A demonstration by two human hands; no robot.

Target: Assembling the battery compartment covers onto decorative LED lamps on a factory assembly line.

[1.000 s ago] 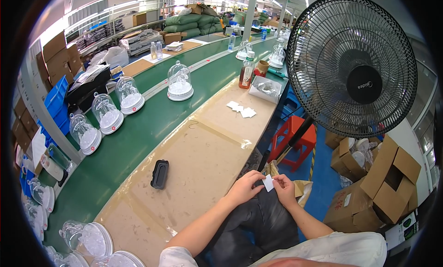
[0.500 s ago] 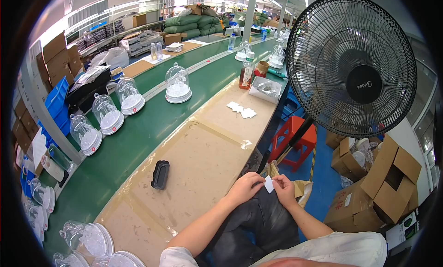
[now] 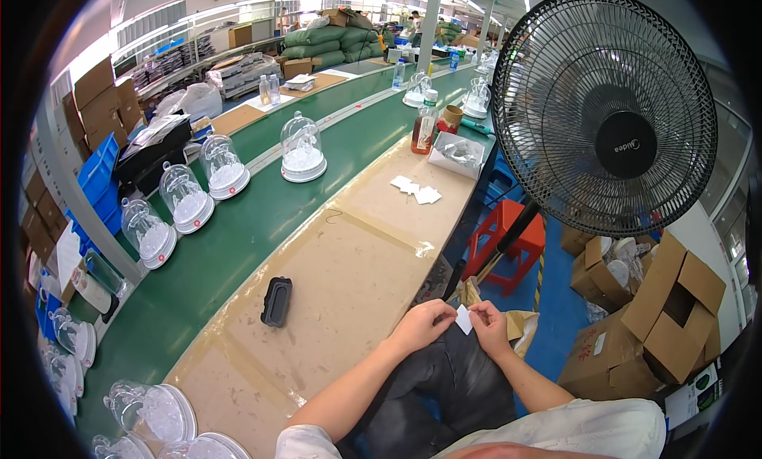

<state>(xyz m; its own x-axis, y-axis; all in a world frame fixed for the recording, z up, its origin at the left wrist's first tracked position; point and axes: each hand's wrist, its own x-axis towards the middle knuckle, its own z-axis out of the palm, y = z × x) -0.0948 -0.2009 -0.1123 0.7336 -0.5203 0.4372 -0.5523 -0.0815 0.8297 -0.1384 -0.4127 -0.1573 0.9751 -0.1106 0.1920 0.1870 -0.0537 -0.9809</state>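
Above my lap, a small white square card (image 3: 463, 320) is held between my two hands. The fingertips of my left hand (image 3: 429, 324) are pinched at its left edge. From the other side, my right hand (image 3: 490, 326) grips the card's right edge between thumb and fingers. Several similar white cards (image 3: 417, 191) lie in a loose group on the tan tabletop (image 3: 333, 261). A black oblong tray-like case (image 3: 276, 302) rests on the same surface, left of my hands.
Clear domes on white bases, one a lone dome (image 3: 302, 151), stand along the green conveyor (image 3: 254, 201). A large black fan (image 3: 603, 114) rises at the right, near a red stool (image 3: 506, 245) and an open carton (image 3: 659, 324). An amber bottle (image 3: 423, 130) stands by a white box (image 3: 458, 153).
The lone dome on the conveyor has shifted slightly left and nearer. My hands keep almost the same position on the card.
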